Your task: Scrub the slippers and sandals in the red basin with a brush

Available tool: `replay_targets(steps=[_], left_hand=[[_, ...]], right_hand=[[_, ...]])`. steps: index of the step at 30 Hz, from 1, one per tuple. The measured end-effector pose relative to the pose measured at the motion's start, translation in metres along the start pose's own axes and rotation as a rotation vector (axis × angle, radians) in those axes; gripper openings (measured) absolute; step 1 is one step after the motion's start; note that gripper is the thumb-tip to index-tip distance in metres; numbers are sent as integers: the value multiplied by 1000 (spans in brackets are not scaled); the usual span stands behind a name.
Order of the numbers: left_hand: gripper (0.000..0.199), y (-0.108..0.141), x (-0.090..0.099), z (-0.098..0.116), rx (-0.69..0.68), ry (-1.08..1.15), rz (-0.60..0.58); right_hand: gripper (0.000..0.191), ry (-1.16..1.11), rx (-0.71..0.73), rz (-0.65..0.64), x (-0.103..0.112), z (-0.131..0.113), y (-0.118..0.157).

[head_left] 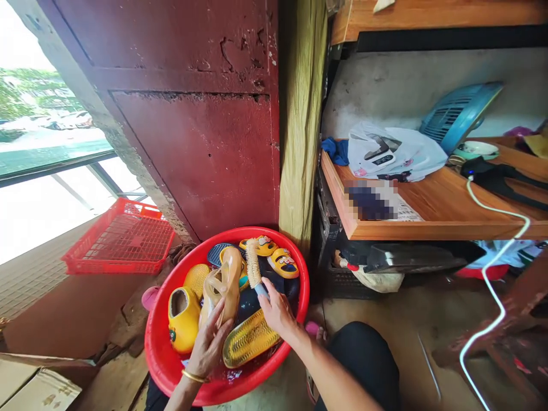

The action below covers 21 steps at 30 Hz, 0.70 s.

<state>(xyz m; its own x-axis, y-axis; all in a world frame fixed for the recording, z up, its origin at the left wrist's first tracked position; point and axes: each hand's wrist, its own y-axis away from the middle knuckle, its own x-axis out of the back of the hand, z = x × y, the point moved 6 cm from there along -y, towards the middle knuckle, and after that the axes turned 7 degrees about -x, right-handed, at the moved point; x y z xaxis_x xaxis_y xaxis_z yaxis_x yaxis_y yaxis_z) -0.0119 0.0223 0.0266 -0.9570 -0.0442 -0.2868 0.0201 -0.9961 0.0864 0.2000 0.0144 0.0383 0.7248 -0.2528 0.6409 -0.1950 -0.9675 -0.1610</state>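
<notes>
Left hand (pixel 209 345) holds beige sandal (pixel 223 285) over red basin (pixel 305 285) of water and yellow shoes, right hand (pixel 276 308) grips scrub brush (pixel 253 262) by its blue handle, bristles up beside the sandal, yellow slipper (pixel 250 339) sole-up between the forearms.

Daylight enters at the upper left, where the sky and the ground beyond the railing (pixel 60 171) blow out to near white, while the door (pixel 205 148) and tub (pixel 305 285) are evenly lit in strong colour and the space beneath the shelf (pixel 428 229) falls into deep shadow. Small glints show on the water (pixel 233 375), and a soft sheen lies on the plastic bag (pixel 422 154). The wide view leans and stretches towards its edges, fine detail looks slightly soft, and a blocky pixelated patch (pixel 371 200) covers part of the shelf.
</notes>
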Motion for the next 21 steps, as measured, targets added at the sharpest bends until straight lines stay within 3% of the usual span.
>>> replay_targets(steps=[5,10,13,15,21], left_hand=[[67,7,-1,-25,141,132,-24],[68,4,5,-37,194,202,36],[61,1,-1,-36,221,108,-29],[63,-3,-3,-34,190,52,-41],[67,-7,4,-45,229,109,78]], right_hand=[[50,6,142,-10,5,-20,-2],[49,346,260,-198,-3,-40,34],[55,502,299,-251,-13,-40,47],[55,548,258,-242,-19,-38,37],[49,552,138,-174,-26,-40,-27]])
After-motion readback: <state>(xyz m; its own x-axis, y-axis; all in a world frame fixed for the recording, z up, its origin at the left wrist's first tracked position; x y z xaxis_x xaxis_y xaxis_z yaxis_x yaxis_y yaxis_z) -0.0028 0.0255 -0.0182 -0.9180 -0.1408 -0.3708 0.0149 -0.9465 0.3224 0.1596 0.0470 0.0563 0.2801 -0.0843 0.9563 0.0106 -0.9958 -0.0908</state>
